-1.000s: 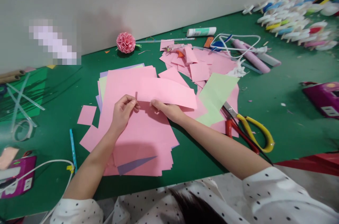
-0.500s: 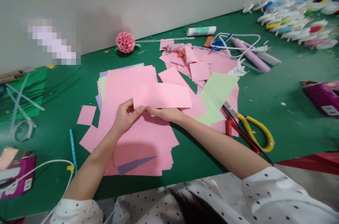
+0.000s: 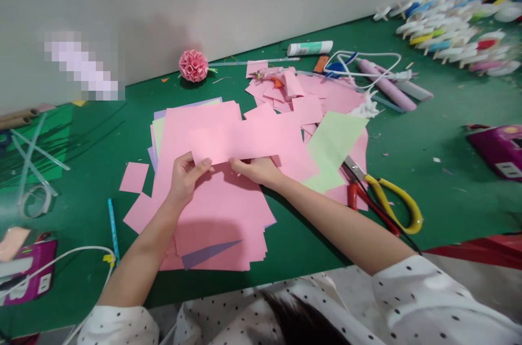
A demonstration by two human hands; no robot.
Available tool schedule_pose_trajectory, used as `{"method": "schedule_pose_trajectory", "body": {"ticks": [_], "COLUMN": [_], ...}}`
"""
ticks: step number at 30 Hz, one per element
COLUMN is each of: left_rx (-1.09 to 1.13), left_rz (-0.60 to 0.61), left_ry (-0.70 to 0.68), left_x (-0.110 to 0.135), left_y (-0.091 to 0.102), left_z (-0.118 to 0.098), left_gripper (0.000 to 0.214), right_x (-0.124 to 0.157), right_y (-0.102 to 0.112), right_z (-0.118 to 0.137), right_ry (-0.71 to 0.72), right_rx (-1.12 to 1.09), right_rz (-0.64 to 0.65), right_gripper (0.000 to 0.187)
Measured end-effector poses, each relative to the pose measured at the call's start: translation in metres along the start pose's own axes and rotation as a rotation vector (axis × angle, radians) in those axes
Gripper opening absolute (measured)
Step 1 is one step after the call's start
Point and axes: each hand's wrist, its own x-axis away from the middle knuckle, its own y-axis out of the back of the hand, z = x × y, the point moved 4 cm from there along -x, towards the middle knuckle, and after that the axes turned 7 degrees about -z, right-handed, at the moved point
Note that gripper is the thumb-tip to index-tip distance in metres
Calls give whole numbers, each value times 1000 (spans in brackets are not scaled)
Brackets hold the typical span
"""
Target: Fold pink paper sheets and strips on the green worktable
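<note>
And there was the pink strip [image 3: 248, 138], up above the stacked pink sheets [image 3: 216, 209], between the middle of the green desk [image 3: 457, 198] and its near edge! The left hand [image 3: 184, 177] had it pinched at the left end, thumb over the strip's near edge; the right hand [image 3: 263, 170] gripped that same edge further along, thumb on the paper, fingers mostly hidden underneath. A small gap showed between the two thumbs.

Now, the danger: both grips sat on the one long edge, so the far side went unsupported. Any push of one hand toward the other could have buckled the paper, and an uneven pull could have creased or torn it. And the colour! Pink over pink, its right end hard to pick out from the paper beneath; a careless pinch might have caught a second sheet.

Trouble at the flanks, too. The yellow-handled scissors [image 3: 374, 184] lay beyond the right forearm, toward the desk's near edge, where a swinging elbow could have knocked them. On the left, the blue pencil [image 3: 113, 231] lay just beside the other forearm, and a nudge might have rolled it toward the near edge.
</note>
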Motion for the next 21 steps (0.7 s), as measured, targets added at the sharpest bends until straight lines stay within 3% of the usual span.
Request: {"method": "schedule_pose_trajectory", "body": {"ticks": [6, 12, 15, 21], "left_rx": [78, -247, -403, -336], "left_rz": [-141, 17, -30, 6], "left_ry": [0, -37, 53, 138], "left_x": [-4, 6, 12, 11], "left_y": [4, -3, -5, -5], "left_z": [-1, 8, 9, 15], "left_gripper": [38, 45, 43, 39], "right_x": [-2, -1, 1, 2], "right_y": [1, 1, -3, -4], "right_z": [-2, -6, -6, -6], "right_ry": [-80, -73, -29, -18], "right_rx": [-107, -80, 59, 158], "right_rz": [-46, -13, 85, 102], "right_gripper": [24, 28, 27, 23]}}
